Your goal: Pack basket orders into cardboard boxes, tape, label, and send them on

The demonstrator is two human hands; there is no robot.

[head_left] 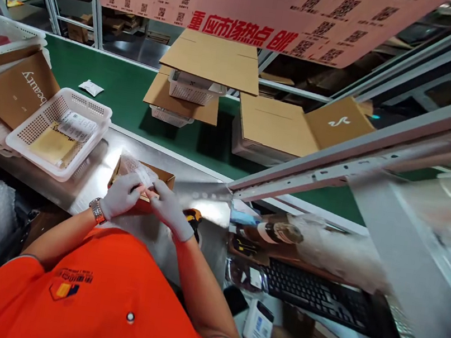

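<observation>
A small open cardboard box [167, 177] stands on the metal table [205, 188] in front of me. Clear bubble wrap [135, 167] shows in and above it. My left hand [120, 197], in a pale glove with bare fingertips, is closed at the near side of the wrap. My right hand [171, 210], gloved alike, reaches over the box's right part with its fingers pressed together by the left ones. Both hands pinch at the wrap's near end; what lies inside the wrap is too small to tell. A yellow and black tape dispenser [193, 216] sits beside my right wrist.
A white basket [104, 111] with packages stands at the left, beside a brown carton [17, 87]. Across the green conveyor [127, 86] are a small white packet [91, 87] and baskets under cardboard. A keyboard [316, 295] and metal frame [335, 168] are at the right.
</observation>
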